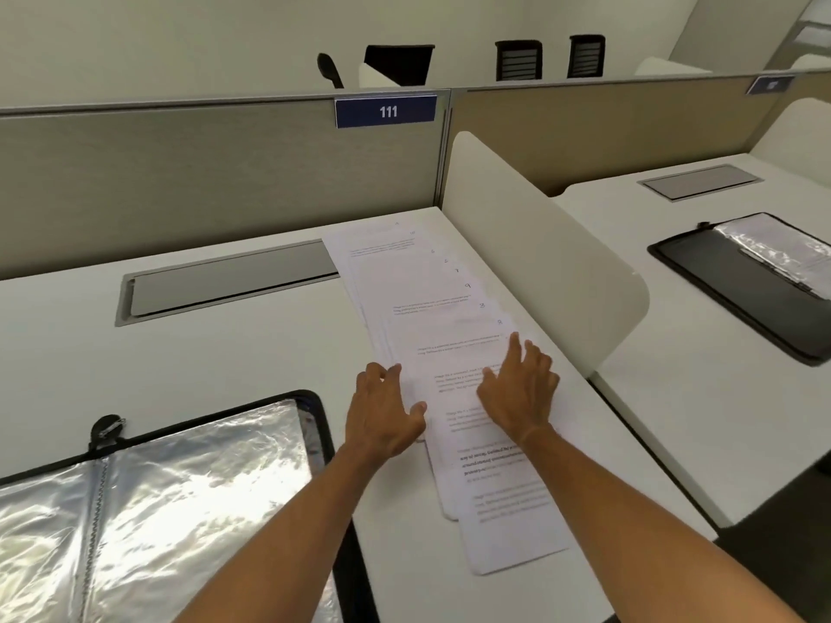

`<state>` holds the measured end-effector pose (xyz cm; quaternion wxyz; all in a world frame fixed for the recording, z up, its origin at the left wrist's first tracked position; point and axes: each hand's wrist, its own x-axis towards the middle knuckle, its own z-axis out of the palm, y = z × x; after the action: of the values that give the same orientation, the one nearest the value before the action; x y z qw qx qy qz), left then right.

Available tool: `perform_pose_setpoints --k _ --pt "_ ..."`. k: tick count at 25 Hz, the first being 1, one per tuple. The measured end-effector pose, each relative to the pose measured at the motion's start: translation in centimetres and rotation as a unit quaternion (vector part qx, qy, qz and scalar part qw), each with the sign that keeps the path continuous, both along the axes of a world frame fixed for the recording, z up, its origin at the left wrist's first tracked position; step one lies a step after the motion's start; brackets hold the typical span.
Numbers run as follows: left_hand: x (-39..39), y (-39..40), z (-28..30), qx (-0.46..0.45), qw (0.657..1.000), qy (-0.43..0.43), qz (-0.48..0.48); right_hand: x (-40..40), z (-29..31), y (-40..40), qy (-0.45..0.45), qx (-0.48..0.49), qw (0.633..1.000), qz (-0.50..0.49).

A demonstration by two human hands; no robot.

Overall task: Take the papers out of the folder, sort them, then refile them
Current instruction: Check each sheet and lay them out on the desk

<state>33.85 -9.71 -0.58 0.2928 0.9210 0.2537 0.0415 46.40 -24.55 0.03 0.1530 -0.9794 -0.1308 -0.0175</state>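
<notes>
**White sheets fanned along the divider, both hands on them**

White desk point(270, 353) carries everything. Largest task item: the folder point(157, 510), open at lower left, clear plastic sleeves shining, black zip edge round it, spiral spine running down its middle. Sleeves look empty from this angle, so papers seem fully out.

Papers point(427, 317) lie to the right of the folder, apart from it, spread in one long overlapping fan. Long axis runs from near edge of desk away toward the back partition point(202, 173), hugging the foot of the white divider point(539, 240). Far end overlaps the corner of the grey cable hatch point(225, 285). Each sheet is stepped so its top right corner shows a handwritten no.; order reads mixed, so sorting looks unfinished. Sheets are thin, white, w/ short printed text blocks; should slide easily over one another.

Hands sit approx. mid-fan. Right hand point(517, 388) lies flat on top of the sheets, fingers straight and spread, pressing down. Left hand point(386, 406) is at the fan's left edge, fingers loosely bent w/ tips touching the paper edge, thumb on the sheet; can't tell if it pinches a sheet or only nudges.

Key relation: fan stretches both ahead of and behind the fingers, folder lies left of the left hand. Left hand is nearer the folder, right nearer the numbered corners.
</notes>
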Motion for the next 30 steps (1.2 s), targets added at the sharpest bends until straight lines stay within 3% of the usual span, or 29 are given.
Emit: perform_pose_setpoints --k 3,7,13,18,26,30 --pt "1.4 -1.9 -0.4 -0.075 0.996 -0.019 0.045 3.5 0.0 -2.5 0.054 0.015 0.997 -0.060" --pt "2.0 -2.8 -1.0 -0.094 0.993 0.000 0.069 5.4 -0.9 -3.9 0.110 0.077 0.988 -0.079" --pt "2.4 -2.8 -1.0 -0.124 0.986 -0.007 0.112 6.5 -0.7 -4.1 0.081 0.213 0.970 -0.080" --pt "2.5 -2.3 -1.0 -0.163 0.976 -0.013 0.146 6.6 0.5 -3.9 0.072 0.357 0.931 -0.032" --pt "2.5 -2.1 -1.3 -0.154 0.978 -0.010 0.142 6.0 -0.4 -4.5 0.062 0.365 0.925 -0.083" --pt "2.4 -2.2 -1.0 -0.170 0.974 -0.032 0.145 6.0 1.3 -4.4 0.076 0.436 0.895 -0.059"
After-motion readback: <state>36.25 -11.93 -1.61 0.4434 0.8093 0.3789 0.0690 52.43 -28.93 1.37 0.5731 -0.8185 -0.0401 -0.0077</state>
